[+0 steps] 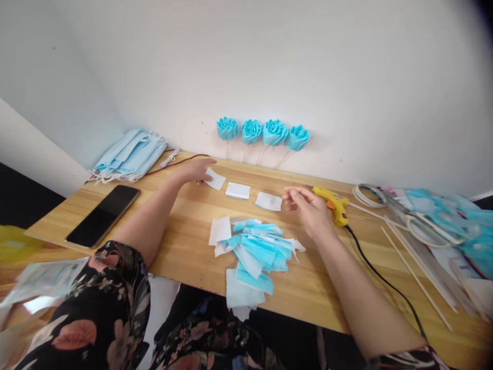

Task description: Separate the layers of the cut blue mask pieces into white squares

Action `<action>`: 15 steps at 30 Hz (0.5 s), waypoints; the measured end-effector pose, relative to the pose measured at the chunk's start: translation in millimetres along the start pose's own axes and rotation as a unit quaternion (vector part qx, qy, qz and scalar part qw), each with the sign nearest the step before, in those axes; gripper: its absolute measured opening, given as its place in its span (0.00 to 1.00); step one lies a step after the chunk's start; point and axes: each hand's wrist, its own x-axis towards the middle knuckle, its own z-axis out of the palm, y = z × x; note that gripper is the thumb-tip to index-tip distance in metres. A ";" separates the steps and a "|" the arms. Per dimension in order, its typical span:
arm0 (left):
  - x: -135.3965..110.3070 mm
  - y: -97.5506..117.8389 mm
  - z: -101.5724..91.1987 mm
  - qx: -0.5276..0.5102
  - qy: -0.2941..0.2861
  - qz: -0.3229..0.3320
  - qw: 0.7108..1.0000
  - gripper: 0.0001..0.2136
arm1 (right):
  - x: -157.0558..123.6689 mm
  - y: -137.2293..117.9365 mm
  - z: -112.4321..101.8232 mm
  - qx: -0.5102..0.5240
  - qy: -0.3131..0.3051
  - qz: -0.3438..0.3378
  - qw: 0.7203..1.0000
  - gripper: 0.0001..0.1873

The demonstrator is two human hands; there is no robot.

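My left hand [199,170] is at the back of the wooden table, its thumb and fingers at the left edge of a small white cut piece of mask fabric [215,179]. To the right of that piece lie two more white pieces, a middle one [238,190] and a right one [268,201]. Just beyond the right piece is my right hand [308,205], fingers curled and thumb pressed to them, with nothing visible in the grip. Between my forearms sits a loose pile of blue and white mask pieces [258,252].
Several blue flowers [251,132] on sticks lean against the wall. A yellow glue gun [336,204] with a black cord, thin sticks [418,280], white-handled scissors [435,231] and a tape roll [368,196] are right. Folded masks [131,154] and a phone [103,216] lie left.
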 end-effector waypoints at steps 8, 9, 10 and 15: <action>1.2 4.9 5.1 0.164 0.133 -0.045 0.976 0.29 | -4.7 -4.4 -2.2 -0.070 -0.069 -0.066 0.993 0.15; 0.4 8.2 7.8 0.172 0.182 -0.035 0.967 0.27 | -7.5 -6.2 -1.2 -0.097 -0.082 -0.080 0.989 0.15; -0.2 11.5 10.5 0.175 0.221 -0.018 0.959 0.25 | -10.8 -8.6 0.3 -0.129 -0.094 -0.094 0.983 0.15; 1.3 23.1 22.1 0.172 0.295 0.091 0.935 0.20 | -28.0 -29.2 14.5 -0.279 -0.170 -0.212 0.921 0.10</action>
